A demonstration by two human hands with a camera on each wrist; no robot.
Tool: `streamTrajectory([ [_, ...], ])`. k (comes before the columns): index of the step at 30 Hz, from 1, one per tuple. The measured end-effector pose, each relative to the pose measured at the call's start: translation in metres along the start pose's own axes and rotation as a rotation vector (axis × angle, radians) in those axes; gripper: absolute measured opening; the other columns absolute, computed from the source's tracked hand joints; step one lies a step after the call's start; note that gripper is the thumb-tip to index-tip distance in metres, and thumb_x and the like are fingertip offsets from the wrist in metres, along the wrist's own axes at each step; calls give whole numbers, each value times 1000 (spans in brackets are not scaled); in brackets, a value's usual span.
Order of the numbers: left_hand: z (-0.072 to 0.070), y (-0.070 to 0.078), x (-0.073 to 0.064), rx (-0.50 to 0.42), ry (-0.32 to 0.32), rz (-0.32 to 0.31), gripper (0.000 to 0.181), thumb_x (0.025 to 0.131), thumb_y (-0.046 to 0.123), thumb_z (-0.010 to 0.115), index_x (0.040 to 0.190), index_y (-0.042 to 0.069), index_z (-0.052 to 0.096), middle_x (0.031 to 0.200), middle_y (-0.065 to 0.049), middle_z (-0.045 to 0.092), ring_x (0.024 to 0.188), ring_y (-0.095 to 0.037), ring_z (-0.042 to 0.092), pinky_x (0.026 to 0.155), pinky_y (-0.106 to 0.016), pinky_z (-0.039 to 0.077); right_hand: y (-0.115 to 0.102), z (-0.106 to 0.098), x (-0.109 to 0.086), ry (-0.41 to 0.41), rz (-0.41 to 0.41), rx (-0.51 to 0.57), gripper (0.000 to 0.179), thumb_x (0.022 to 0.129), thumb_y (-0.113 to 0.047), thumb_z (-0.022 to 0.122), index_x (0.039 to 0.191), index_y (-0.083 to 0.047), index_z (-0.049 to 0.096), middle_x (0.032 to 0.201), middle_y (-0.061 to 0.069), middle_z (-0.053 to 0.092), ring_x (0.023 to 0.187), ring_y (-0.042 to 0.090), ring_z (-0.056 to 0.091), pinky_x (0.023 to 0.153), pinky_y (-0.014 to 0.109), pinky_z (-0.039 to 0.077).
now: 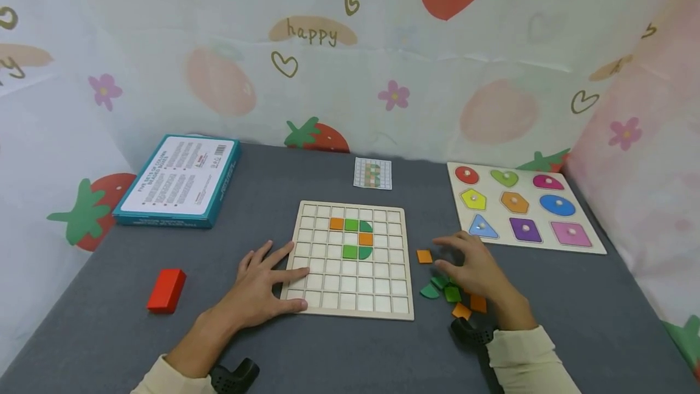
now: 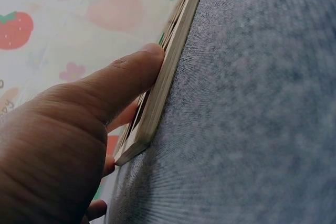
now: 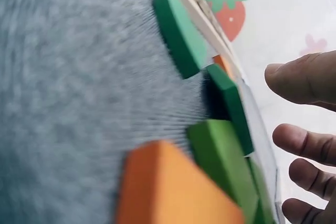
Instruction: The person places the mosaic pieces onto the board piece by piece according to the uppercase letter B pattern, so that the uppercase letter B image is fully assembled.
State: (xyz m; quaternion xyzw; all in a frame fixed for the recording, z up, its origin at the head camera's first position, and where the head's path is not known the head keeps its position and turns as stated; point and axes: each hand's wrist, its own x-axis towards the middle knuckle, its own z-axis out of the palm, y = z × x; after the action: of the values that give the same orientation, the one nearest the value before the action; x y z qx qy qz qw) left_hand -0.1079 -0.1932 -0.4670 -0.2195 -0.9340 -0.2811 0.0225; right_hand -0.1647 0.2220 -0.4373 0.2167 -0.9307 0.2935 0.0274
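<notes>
A wooden grid board [image 1: 332, 284] lies in front of me. Orange squares, light green squares and dark green quarter-round pieces sit in several of its upper cells. With fingers spread, my left hand [image 1: 259, 287] rests on the board's left side; its thumb [image 2: 128, 80] lies against the edge in the left wrist view. My right hand [image 1: 474, 264] hovers over loose pieces right of the board, holding nothing, thumb and fingers apart. Below it are a dark green quarter-round piece [image 1: 429, 291], a light green square [image 1: 452, 294] and an orange square [image 3: 178, 187]. Another orange square [image 1: 424, 256] lies nearer the board.
A small pattern card [image 1: 373, 173] lies beyond the board. On the right is a shape puzzle board [image 1: 494, 211] with knobbed pieces. A teal-edged box [image 1: 175, 178] stands back left, a red block [image 1: 166, 290] in front of it. A printed curtain hangs behind.
</notes>
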Motion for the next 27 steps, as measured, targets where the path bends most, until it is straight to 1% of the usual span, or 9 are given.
streamTrajectory([
  [5,-1,1,0,-8,-8,-6,64,75,60,73,128,25,67,152,-13,34,138,-48,16,102,-68,7,2,4,2,-25,4,-17,37,86,-13,75,121,-7,67,111,13,59,103,34,51,85,57,42],
  [11,-1,1,0,-2,7,1,63,75,59,74,127,24,68,151,-14,35,137,-49,17,101,-69,8,0,5,6,-53,24,-24,38,87,-14,74,124,-7,66,108,12,57,101,34,49,83,56,43],
  [15,-1,1,1,2,0,-5,63,75,59,74,127,24,67,151,-14,35,138,-48,17,102,-68,7,-2,6,9,-78,51,-61,37,89,-16,73,125,-9,66,107,12,55,99,32,48,78,51,44],
  [19,0,1,1,5,3,-4,63,75,58,74,127,24,67,151,-13,35,138,-48,18,102,-68,8,-2,8,12,-89,57,-106,31,89,-18,72,120,-13,69,103,9,53,93,29,46,74,46,41],
  [22,0,1,1,4,9,2,63,75,59,74,127,24,68,151,-14,35,137,-49,18,102,-69,8,-2,9,13,-88,59,-120,26,89,-18,72,115,-13,71,103,9,53,93,30,46,76,48,39],
  [27,1,0,1,8,7,-2,62,76,58,74,127,24,67,151,-13,35,137,-49,18,102,-69,8,-1,10,12,-73,66,-104,23,89,-13,72,112,-9,71,107,11,55,99,33,48,83,53,39],
])
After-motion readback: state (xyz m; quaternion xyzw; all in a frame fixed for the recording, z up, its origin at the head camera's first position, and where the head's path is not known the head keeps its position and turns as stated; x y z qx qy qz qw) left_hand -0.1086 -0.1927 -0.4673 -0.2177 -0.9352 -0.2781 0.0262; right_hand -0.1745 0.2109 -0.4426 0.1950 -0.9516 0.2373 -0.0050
